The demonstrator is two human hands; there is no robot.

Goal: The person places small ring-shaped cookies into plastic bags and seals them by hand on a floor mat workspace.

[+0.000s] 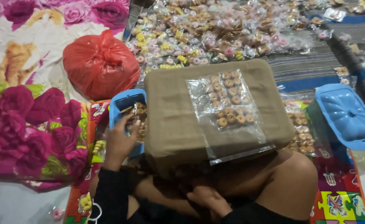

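My left hand (122, 139) reaches into a blue plastic container (118, 103) of small ring-shaped cookies, its fingers curled among them. A brown cushion (170, 120) lies across my lap. On top of it rests a clear plastic bag (228, 112) with rows of the ring cookies inside. My right hand (209, 199) sits low under the cushion's near edge, against my leg, its fingers mostly hidden.
A tied red plastic bag (99, 64) lies at the left on a floral cloth (21, 120). A heap of small wrapped cookie packets (215, 29) covers the floor ahead. A blue lid (348, 116) and more bagged cookies (300, 132) lie at the right, on a puzzle mat (340, 199).
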